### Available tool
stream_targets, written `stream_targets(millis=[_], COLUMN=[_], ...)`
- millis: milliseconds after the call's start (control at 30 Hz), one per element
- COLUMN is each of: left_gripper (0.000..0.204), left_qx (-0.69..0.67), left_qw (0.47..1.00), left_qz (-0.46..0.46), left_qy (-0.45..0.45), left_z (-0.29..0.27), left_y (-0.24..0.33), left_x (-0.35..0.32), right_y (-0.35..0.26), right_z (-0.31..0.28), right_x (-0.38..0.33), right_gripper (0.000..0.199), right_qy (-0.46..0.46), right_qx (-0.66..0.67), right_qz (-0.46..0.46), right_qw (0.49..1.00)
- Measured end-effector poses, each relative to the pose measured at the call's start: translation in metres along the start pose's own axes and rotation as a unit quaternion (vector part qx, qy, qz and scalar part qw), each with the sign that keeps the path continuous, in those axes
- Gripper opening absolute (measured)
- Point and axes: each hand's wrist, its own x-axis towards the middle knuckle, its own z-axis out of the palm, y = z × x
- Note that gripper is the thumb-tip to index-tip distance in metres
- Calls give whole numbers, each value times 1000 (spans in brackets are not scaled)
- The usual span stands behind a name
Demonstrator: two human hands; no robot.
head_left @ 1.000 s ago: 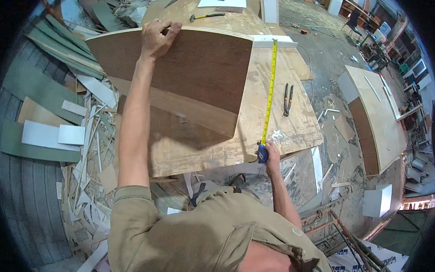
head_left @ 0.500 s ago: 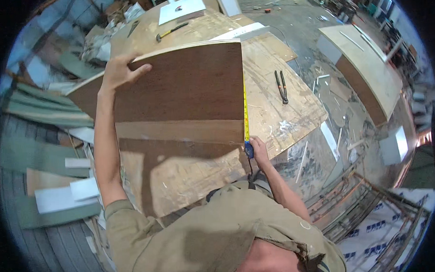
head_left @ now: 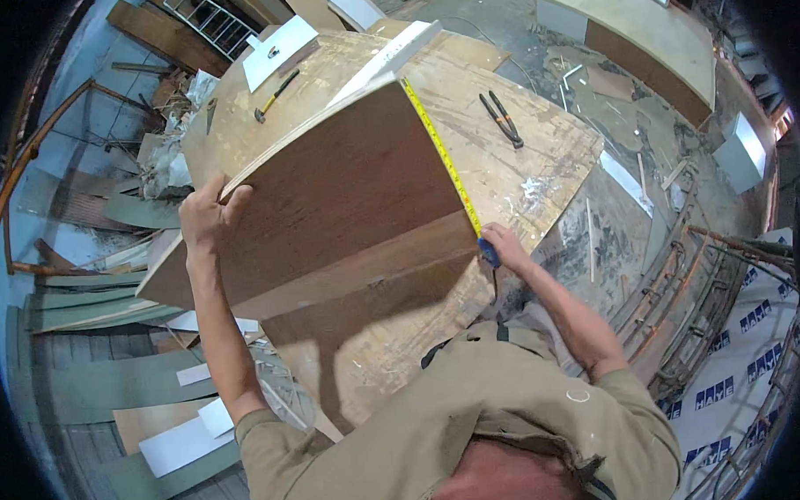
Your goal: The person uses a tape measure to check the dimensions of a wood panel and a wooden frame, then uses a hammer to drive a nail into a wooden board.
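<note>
Plywood tabletop [head_left: 538,153]; littered floor [head_left: 626,123]; left fingers [head_left: 211,190] grip panel [head_left: 345,186]; right fingers [head_left: 493,233] clasp tape measure [head_left: 487,251]

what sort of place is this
Probably a carpentry workshop: the scuffed wooden worktable bears a hammer and pincers, and a yellow tape measure is stretched along the edge of a brown panel.

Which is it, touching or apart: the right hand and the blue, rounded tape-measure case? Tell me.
Touching. The head view shows the right hand against the blue tape-measure case with no visible gap.
</note>
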Motion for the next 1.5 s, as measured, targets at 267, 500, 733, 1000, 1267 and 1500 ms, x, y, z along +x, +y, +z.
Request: stream_targets(millis=[267, 500, 733, 1000, 1267, 1500], left_gripper=[60, 59, 65, 76, 77, 80], left_qx=[18, -97, -92, -71, -162, -171], left_qw=[996, 972, 948, 918, 925, 877], left_qz=[-86, -177, -210, -221, -216, -324], left_qy=[-31, -116, -222, -322, -268, -310], left_z=[-8, 51, 136, 233, 295, 350], left_y=[68, 122, 167, 125, 130, 99], left_x=[13, 31, 54, 59, 13, -34], right_y=[-30, -19, 10, 68, 94, 63], right_z=[-102, -193, -252, -245, -269, -263], right_x=[-28, -33, -36, -53, -140, -187], right_gripper=[32, 31, 30, 27, 21, 21], right_qy=[-24, -54, -91, 10, 163, 118], right_qx=[-36, -57, -68, 23, -77, -130], right_qz=[-34, -7, 39, 59, 74, 119], right_qw=[998, 997, 993, 998, 981, 977])
